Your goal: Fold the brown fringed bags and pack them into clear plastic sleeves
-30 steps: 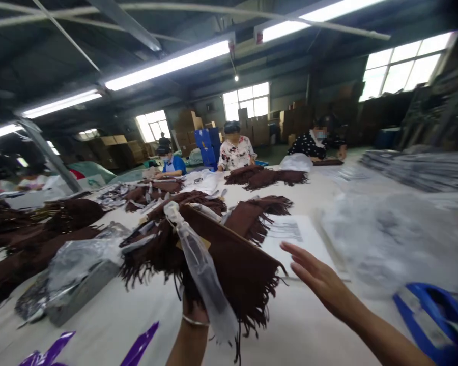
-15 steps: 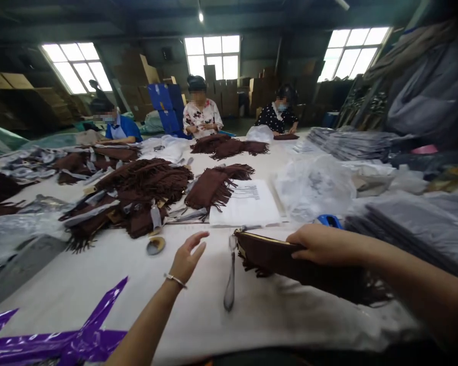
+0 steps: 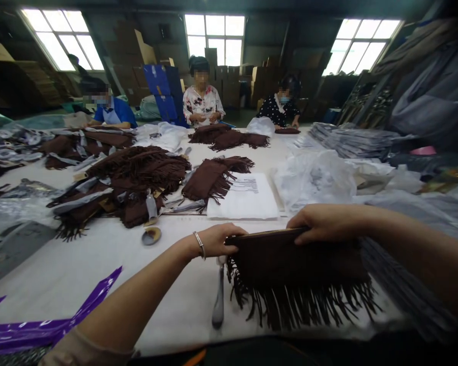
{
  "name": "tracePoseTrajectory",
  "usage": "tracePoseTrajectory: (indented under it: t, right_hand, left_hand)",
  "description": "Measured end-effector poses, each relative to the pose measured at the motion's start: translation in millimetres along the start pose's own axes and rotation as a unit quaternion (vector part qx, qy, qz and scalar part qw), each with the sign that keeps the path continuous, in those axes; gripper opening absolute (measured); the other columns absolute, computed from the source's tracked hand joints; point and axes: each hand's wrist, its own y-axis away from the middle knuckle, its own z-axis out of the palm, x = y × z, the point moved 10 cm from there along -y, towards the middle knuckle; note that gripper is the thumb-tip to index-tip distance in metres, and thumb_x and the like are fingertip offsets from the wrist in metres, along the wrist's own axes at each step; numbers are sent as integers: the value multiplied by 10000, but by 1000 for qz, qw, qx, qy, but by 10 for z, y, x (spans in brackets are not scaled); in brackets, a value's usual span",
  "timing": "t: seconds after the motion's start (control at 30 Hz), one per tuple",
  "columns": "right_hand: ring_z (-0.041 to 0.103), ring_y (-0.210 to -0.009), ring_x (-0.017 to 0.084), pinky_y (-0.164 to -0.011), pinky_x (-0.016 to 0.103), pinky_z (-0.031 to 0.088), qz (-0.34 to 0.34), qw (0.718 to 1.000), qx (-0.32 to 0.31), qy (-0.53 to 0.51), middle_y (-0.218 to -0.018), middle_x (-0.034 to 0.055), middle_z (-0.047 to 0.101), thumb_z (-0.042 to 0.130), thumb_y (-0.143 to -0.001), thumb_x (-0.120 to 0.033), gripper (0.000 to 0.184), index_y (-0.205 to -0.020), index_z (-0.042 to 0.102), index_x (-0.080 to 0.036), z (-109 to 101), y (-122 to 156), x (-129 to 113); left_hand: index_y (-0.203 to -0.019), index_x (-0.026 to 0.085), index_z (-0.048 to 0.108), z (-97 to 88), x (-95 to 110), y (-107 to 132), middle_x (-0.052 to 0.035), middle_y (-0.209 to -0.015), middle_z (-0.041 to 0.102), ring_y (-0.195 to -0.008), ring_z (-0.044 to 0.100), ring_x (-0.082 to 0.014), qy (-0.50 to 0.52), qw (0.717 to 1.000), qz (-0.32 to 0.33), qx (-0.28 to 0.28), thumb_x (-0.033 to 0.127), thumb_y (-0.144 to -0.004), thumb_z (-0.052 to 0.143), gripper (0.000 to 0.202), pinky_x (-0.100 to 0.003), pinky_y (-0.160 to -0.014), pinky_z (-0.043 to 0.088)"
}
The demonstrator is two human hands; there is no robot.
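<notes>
A dark brown fringed pouch (image 3: 290, 259) with a zip along its top edge hangs upright between my hands, its fringe trailing downward over the table. My left hand (image 3: 219, 240) pinches the top left corner. Farther right along the zip edge, my right hand (image 3: 320, 223) grips the top, thumb on the near face and fingers behind. From the left corner dangles a strap wrapped in grey film (image 3: 218, 295). Just beyond the pouch lie printed paper sheets (image 3: 248, 198), with another brown fringed pouch (image 3: 206, 180) overlapping them.
Brown fringed pouches (image 3: 137, 173) are heaped at left, near a roll of tape (image 3: 151, 235). Purple plastic (image 3: 30, 333) lies front left. Clear plastic bags (image 3: 316, 178) and stacked grey packages (image 3: 351, 142) occupy the right. Several people sit across the table, one in a floral shirt (image 3: 202, 101).
My left hand has moved right and taken hold of the pouch's left corner. The pouch has turned to show its broad face, with the fringe hanging down. The camera view has tilted downward slightly.
</notes>
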Motion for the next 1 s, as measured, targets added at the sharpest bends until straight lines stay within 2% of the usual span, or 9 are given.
tracePoseTrajectory:
  t: [0.17,0.27,0.33,0.4,0.47,0.6,0.7,0.83,1.0]
  right_hand:
    - [627,-687,163,-611,227,446,-25,990,112,82,-763,-34,694,524,-782,-278,229,-947,680,-258,-266,-181,14]
    - [643,-691,160,-598,224,460,-38,966,213,141,-796,-31,705,494,-827,-268,280,-1065,639,-296,-443,-136,-45]
    - [658,-790,177,-661,250,492,-60,937,289,187,-928,-20,709,484,-845,-234,344,-1164,579,-322,-420,-83,-85]
    - [622,-983,185,-813,294,499,-100,907,346,219,-1135,-3,649,446,-846,-128,452,-1256,500,-310,-159,-79,-94]
    - [514,-1163,168,-968,328,437,-138,889,368,235,-1290,18,544,375,-820,-5,565,-1324,424,-255,354,-168,-32]
    - [457,-1223,186,-973,366,464,-151,885,370,237,-1295,46,536,375,-836,-8,553,-1353,383,-203,1639,-450,239]
    - [382,-1278,190,-1009,391,436,-136,900,367,194,-1351,48,474,364,-866,-40,539,-1378,334,-205,2277,-505,401]
    - [294,-1325,189,-1070,420,350,-124,933,320,112,-1411,41,388,363,-861,-49,570,-1399,289,-222,2460,-387,454]
    - [314,-1318,187,-1065,398,348,-114,949,293,-26,-1380,28,444,461,-889,-243,473,-1354,380,-268,1985,-302,310]
  left_hand:
    - [-1094,202,580,-511,3,-41,-42,-922,633,-880,541,-184,-262,965,-11,-3,197,-763,603,332,-331,-851,402]
    - [-1159,214,546,-957,283,-15,-45,-874,613,-902,514,-188,-416,908,24,49,186,-860,489,305,-396,-932,353]
    - [-1229,206,493,-1010,464,77,-44,-889,608,-921,506,-179,-482,872,54,70,147,-899,410,345,-420,-992,310]
    - [-1289,184,432,-765,509,227,-51,-963,604,-963,500,-178,-515,852,68,69,125,-908,382,388,-425,-1037,276]
    - [-1322,156,389,-253,397,419,-62,-1025,594,-1001,495,-186,-518,851,59,59,122,-908,379,415,-422,-1054,266]
    - [-1293,150,427,1019,7,816,-54,-940,598,-944,530,-187,-439,898,-1,41,98,-902,345,402,-416,-1032,309]
    - [-1305,128,413,1577,-123,1015,-77,-1001,597,-960,535,-202,-387,920,-57,28,81,-894,339,420,-424,-1026,323]
    - [-1308,171,421,1665,-57,1088,-66,-1016,608,-965,550,-210,-329,937,-112,-24,100,-867,420,447,-438,-1022,345]
    - [-1073,185,610,1430,53,747,-50,-887,657,-873,597,-202,-273,949,-149,-50,243,-857,511,245,-433,-971,412]
